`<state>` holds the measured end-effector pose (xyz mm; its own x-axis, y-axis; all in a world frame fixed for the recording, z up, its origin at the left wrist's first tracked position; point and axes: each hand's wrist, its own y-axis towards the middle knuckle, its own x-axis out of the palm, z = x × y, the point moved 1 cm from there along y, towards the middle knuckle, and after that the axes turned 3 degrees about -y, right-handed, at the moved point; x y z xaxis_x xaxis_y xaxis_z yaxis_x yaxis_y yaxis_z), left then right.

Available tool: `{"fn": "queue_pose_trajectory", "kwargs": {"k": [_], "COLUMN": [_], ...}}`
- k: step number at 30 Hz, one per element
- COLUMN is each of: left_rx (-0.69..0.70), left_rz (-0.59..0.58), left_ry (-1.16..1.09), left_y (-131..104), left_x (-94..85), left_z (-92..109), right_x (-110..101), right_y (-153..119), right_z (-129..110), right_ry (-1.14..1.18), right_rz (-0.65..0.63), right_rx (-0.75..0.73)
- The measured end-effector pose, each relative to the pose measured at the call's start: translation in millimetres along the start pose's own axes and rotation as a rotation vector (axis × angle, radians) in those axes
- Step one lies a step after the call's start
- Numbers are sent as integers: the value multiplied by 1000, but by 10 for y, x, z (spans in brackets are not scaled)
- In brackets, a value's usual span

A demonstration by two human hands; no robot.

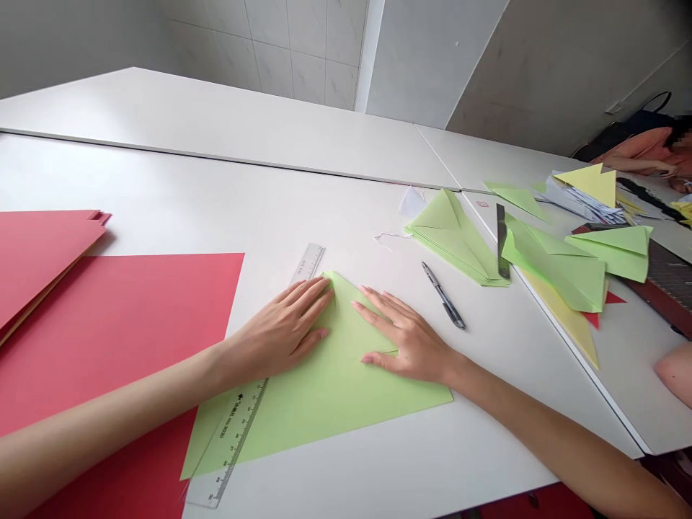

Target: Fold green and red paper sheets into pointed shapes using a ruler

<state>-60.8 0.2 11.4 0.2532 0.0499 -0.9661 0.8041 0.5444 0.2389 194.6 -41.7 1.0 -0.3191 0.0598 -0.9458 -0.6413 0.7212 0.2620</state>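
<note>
A light green paper (324, 404) with a pointed top lies on the white table, its left part over a large red sheet (162, 310). A clear plastic ruler (232, 440) slants across the green paper's left side, its far end showing beyond my left hand. My left hand (284, 328) lies flat over the ruler and the paper, fingertips near the paper's top point. On the paper's right side rests my right hand (408, 339), fingers spread and nothing held. Just right of that hand is a black pen (443, 295) on the table.
Folded red sheets (43, 259) are stacked at the left. Folded green papers (454, 238) lie at the back right, with a dark ruler (502, 241), more green pieces (556, 259) and a yellow sheet (567, 317) beyond. A person (638, 151) sits at the far right.
</note>
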Motion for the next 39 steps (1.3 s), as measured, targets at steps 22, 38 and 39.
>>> {"fn": "queue_pose_trajectory", "kwargs": {"k": [22, 38, 39], "left_rx": [-6, 114, 124], "left_rz": [16, 38, 43], "left_ry": [-70, 14, 21], "left_y": [13, 0, -26], "left_x": [8, -43, -52], "left_z": [-11, 111, 142], "right_x": [-76, -120, -126], "right_y": [29, 46, 47], "right_z": [-139, -140, -142], "right_ry": [-212, -254, -250], "right_rz": [35, -162, -171], "right_rx": [28, -16, -11]}}
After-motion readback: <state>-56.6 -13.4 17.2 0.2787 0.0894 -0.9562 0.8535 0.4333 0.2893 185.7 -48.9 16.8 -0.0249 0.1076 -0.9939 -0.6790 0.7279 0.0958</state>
